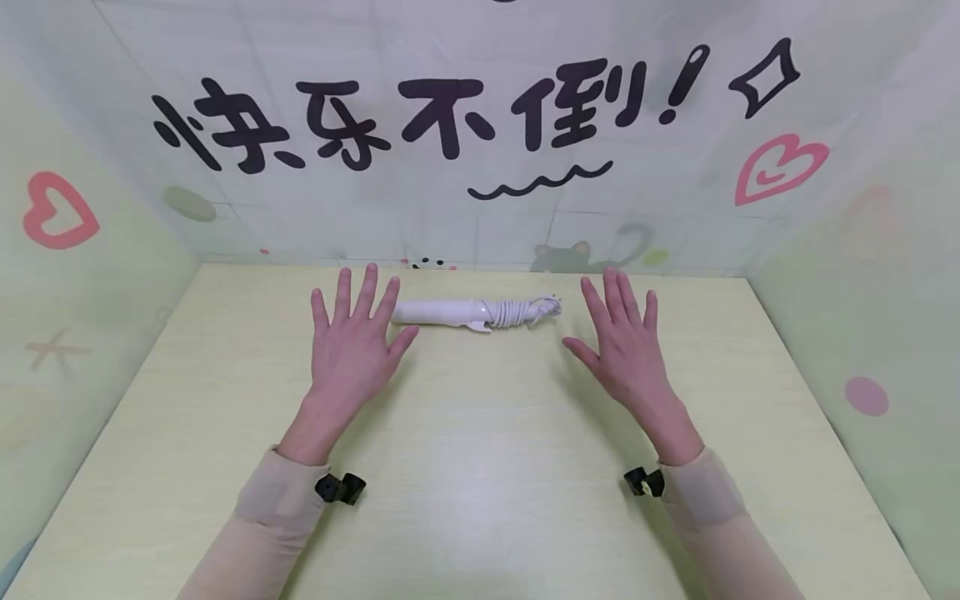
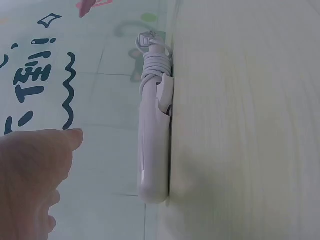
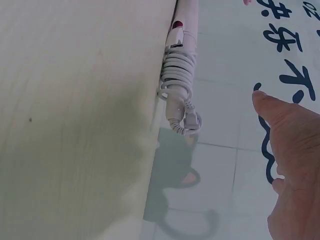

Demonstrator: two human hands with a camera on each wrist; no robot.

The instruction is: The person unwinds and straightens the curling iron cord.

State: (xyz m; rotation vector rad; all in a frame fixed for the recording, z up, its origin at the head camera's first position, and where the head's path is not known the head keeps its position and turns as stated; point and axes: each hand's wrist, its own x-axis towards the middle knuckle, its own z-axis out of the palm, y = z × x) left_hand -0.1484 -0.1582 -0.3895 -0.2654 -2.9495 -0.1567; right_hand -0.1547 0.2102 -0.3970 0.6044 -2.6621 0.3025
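A white curling iron (image 1: 442, 312) lies lengthwise along the back of the table, its cord (image 1: 512, 313) wound round the handle and the plug at the right end. My left hand (image 1: 354, 350), fingers spread, hovers by the barrel end and holds nothing. On the other side, past the plug, my right hand (image 1: 628, 354) is held out with fingers straight. In the left wrist view the iron's clamp lever (image 2: 165, 92) shows beside the coiled cord. The right wrist view shows a dark red spot near the lever (image 3: 175, 37).
The pale wooden table (image 1: 480, 467) meets a printed backdrop (image 1: 450, 225) just behind the iron. Side panels with printed shapes (image 1: 862, 317) enclose the left and right edges. A small black camera sits at each wrist (image 1: 341, 488).
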